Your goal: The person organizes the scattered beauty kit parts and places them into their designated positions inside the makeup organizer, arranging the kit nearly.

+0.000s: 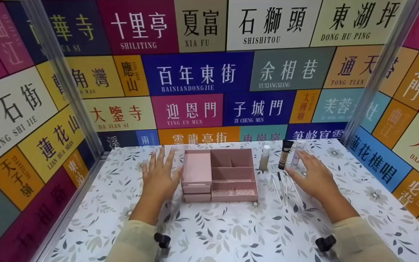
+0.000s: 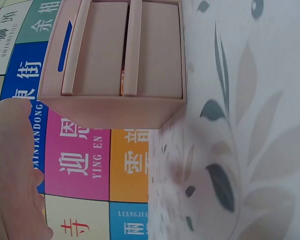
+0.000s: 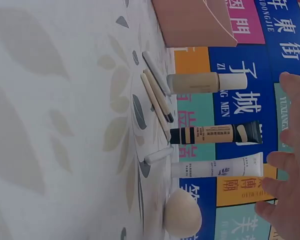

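Note:
A pink desktop organizer [image 1: 198,165] stands on the table, with open compartments on its right and two small drawers [image 2: 157,55] low on its left. Beside its left side my left hand [image 1: 161,177] is held with fingers spread, holding nothing. My right hand [image 1: 314,176] reaches over the right part of the table, fingers apart and empty. Near it stand a bottle of beige liquid [image 3: 192,83] with a white cap, a black-and-beige tube [image 3: 205,134] and a white tube [image 3: 215,167], partly covered by the hand in the head view. Several slim sticks like pencils [image 3: 157,95] lie in front.
An egg-shaped beige sponge [image 3: 182,212] sits beside the white tube in the right wrist view. A leaf-patterned cloth [image 1: 224,233] covers the table. Panels with printed signs [image 1: 198,72] enclose the back and sides, with clear corner posts [image 1: 67,83].

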`<control>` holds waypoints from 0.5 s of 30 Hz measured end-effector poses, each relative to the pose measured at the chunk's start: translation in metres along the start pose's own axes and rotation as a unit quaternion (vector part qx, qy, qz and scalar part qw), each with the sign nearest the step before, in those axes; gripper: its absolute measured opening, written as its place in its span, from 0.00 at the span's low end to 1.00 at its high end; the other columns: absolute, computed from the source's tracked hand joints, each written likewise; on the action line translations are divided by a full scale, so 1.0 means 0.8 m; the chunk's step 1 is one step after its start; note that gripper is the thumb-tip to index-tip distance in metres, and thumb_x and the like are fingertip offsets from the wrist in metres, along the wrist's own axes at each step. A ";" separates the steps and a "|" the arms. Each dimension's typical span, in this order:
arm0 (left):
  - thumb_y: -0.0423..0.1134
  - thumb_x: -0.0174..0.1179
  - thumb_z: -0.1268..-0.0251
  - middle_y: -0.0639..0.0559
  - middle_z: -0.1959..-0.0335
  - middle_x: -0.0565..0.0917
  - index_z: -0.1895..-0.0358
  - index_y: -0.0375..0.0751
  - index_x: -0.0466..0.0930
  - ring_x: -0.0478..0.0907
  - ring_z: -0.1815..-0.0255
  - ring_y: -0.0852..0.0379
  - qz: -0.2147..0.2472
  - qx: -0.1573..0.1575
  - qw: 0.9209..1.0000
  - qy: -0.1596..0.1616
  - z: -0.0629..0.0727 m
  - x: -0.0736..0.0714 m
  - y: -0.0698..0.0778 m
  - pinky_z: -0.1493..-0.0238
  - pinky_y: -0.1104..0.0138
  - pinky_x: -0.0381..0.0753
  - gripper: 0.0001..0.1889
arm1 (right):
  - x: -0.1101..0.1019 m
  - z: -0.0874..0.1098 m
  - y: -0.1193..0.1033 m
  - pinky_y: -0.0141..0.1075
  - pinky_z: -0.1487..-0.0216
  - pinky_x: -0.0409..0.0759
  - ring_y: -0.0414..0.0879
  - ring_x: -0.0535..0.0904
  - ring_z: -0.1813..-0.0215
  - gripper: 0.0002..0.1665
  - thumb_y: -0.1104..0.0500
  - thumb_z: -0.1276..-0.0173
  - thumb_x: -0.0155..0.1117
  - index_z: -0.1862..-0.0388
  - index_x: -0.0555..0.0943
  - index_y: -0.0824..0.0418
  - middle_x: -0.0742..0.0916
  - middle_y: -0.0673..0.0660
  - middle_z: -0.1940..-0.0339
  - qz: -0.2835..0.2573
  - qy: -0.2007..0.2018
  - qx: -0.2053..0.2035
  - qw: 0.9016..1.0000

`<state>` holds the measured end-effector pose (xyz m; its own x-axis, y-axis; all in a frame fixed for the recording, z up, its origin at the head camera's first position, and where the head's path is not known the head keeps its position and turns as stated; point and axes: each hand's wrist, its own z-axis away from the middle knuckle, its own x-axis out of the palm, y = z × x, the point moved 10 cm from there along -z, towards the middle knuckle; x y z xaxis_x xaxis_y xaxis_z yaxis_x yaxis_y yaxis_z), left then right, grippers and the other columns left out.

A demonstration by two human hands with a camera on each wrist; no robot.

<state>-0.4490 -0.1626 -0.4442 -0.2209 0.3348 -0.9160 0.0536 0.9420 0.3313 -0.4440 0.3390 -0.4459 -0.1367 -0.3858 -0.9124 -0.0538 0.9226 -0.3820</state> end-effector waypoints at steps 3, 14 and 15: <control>0.70 0.41 0.19 0.53 0.08 0.36 0.11 0.71 0.37 0.31 0.07 0.39 0.013 -0.005 1.000 -0.002 0.001 0.006 -0.004 0.14 0.32 0.27 0.41 | 0.005 0.002 0.008 0.78 0.21 0.52 0.76 0.51 0.14 0.66 0.12 0.32 0.46 0.09 0.48 0.49 0.58 0.70 0.11 -0.025 -0.015 0.010 1.000; 0.68 0.41 0.19 0.52 0.08 0.41 0.11 0.71 0.37 0.35 0.07 0.40 0.104 -0.031 0.994 -0.025 0.007 0.033 -0.009 0.13 0.32 0.36 0.40 | 0.030 0.007 0.033 0.68 0.26 0.72 0.71 0.70 0.22 0.64 0.22 0.28 0.57 0.10 0.51 0.58 0.72 0.71 0.19 -0.141 -0.062 0.055 0.986; 0.68 0.41 0.18 0.52 0.08 0.41 0.11 0.70 0.37 0.36 0.07 0.40 0.109 -0.031 0.993 -0.024 0.007 0.033 -0.008 0.13 0.32 0.37 0.40 | 0.030 0.007 0.036 0.67 0.27 0.73 0.71 0.71 0.23 0.63 0.22 0.27 0.58 0.10 0.52 0.59 0.73 0.71 0.20 -0.145 -0.061 0.057 0.986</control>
<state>-0.4497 -0.1592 -0.4719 -0.1643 0.5331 -0.8300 0.0354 0.8440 0.5351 -0.4433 0.3565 -0.4799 -0.0123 -0.6377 -0.7701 0.0390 0.7693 -0.6377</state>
